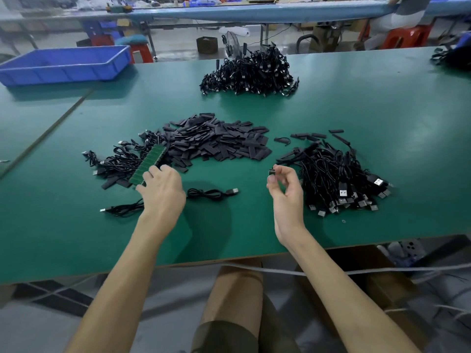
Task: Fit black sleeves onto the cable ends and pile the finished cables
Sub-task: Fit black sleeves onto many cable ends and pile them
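A big heap of flat black sleeves (219, 141) lies mid-table. Left of it sits a tangle of black cables (119, 159). My left hand (163, 192) grips a long green strip of small circuit boards (149, 164) at its near end. Two loose cables (212, 192) lie on the table by that hand, one to its right and one to its left. My right hand (285, 187) pinches a small black sleeve (272, 171) between thumb and forefinger, above the table. Right of it lies a pile of cables with USB plugs (339, 179). Another cable pile (249, 72) sits far back.
A blue plastic tray (63, 63) stands at the back left on the green table (356, 110). More black cables (451, 57) lie at the far right edge. Several stray sleeves (313, 135) lie behind the right pile. The table's front edge is close to my knees.
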